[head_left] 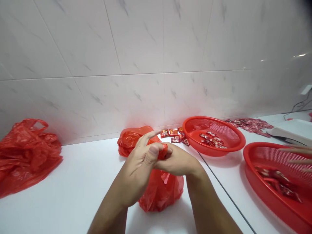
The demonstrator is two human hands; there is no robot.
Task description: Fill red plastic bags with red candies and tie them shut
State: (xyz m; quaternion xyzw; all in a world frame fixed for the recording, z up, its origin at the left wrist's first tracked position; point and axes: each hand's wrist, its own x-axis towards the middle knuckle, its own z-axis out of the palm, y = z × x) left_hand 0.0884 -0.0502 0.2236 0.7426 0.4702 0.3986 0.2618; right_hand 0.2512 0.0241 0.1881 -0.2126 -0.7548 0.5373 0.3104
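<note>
A red plastic bag (159, 195) stands on the white table in front of me, its lower part bulging and crinkled. Above it my left hand (143, 159) and my right hand (176, 159) meet at the bag's gathered top. A piece of red plastic shows between the fingers of both hands. The left index finger points up and outward while the thumb presses in against the plastic. My right hand is curled, with its fingertips partly hidden behind the left hand. What fills the bag is not visible.
Another red bag (129, 141) lies behind my hands, and a crumpled one (29, 156) at far left. Small red packets (173, 132) lie by the wall. Two red baskets (212, 151) (251, 148) hold packets; a co-worker's hand (299, 156) is over the nearer. A packet pile (253, 125) lies behind.
</note>
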